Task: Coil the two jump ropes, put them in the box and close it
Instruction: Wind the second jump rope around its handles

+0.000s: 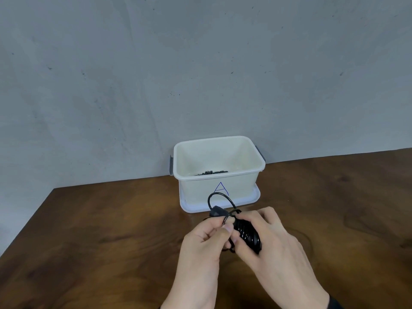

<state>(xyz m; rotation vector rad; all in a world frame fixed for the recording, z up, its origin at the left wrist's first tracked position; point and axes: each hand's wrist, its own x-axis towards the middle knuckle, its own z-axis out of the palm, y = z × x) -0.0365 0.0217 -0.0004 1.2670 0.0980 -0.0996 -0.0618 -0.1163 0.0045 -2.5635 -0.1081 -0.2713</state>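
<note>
A black jump rope is bunched into a tight coil in front of me, just above the table. My left hand pinches its cord and handle end, and my right hand grips the coil from the right. One loop of cord sticks up in front of the box. The white open box, marked with a blue triangle, stands behind my hands against the wall. Inside it lies a dark coiled rope, mostly hidden by the front rim. The box rests on its white lid.
The brown wooden table ends at a slanted left edge. A grey concrete wall rises directly behind the box. Dark grey latch clips hang on both short sides of the box.
</note>
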